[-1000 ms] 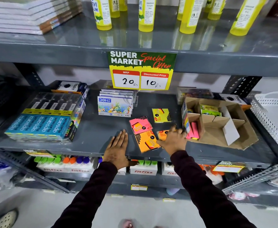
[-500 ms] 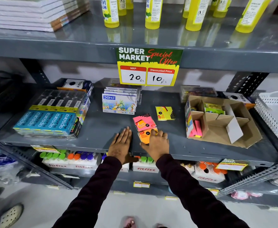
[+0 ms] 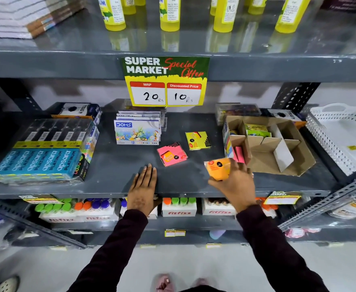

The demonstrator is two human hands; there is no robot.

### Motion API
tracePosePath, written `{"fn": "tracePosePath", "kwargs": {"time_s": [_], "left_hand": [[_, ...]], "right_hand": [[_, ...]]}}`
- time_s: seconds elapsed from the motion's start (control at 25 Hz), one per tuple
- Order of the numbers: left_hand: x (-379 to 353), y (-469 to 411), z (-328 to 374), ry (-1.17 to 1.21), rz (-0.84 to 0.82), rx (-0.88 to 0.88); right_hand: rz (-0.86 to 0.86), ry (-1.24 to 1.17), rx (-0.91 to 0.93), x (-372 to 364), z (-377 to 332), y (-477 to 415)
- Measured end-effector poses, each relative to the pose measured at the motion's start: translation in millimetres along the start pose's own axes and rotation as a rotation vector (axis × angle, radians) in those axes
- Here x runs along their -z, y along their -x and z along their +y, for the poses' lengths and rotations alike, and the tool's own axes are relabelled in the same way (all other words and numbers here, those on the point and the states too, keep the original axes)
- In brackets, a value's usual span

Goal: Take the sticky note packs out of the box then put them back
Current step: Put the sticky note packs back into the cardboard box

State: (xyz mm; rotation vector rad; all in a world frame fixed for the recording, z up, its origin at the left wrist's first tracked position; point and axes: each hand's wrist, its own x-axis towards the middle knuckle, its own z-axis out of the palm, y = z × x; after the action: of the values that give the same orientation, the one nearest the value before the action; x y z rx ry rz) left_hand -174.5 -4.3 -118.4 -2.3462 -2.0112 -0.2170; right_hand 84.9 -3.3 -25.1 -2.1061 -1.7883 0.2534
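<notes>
An open cardboard box (image 3: 295,157) with dividers sits at the right of the middle shelf. Inside it stand a pink pack (image 3: 239,154) at the near left and a green pack (image 3: 257,130) at the back. A pink sticky note pack (image 3: 171,155) and a yellow pack (image 3: 197,140) lie on the shelf left of the box. My right hand (image 3: 236,182) holds an orange sticky note pack (image 3: 218,169) just above the shelf, close to the box's near left corner. My left hand (image 3: 142,187) rests flat on the shelf's front edge, fingers together.
Blue pencil boxes (image 3: 40,163) lie at the left, crayon boxes (image 3: 138,131) behind the middle. A white perforated basket (image 3: 341,140) stands at the far right. A price sign (image 3: 165,81) hangs from the upper shelf with yellow bottles (image 3: 169,15). Bottle cartons (image 3: 179,207) fill the shelf below.
My right hand has picked the orange pack up from beside the pink pack and carried it to the right, toward the box. My left hand has stayed flat on the shelf.
</notes>
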Motion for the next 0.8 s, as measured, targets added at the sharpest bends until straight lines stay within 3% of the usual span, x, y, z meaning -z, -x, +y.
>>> {"fn": "tracePosePath", "kwargs": {"time_s": [0.36,0.6,0.8], "left_hand": [[-7,0,-2,0.034,0.008,-0.014],[-4,1,-2,0.061,-0.001,0.01],[-3,0,-1,0.066,-0.025,0.012]], "right_hand": [[0.085,-0.027,-0.344,34,97,-49],[-0.024,-0.216,-0.436,-4,94,-106],[-0.048,-0.124,-0.382,-25,105,-111]]}}
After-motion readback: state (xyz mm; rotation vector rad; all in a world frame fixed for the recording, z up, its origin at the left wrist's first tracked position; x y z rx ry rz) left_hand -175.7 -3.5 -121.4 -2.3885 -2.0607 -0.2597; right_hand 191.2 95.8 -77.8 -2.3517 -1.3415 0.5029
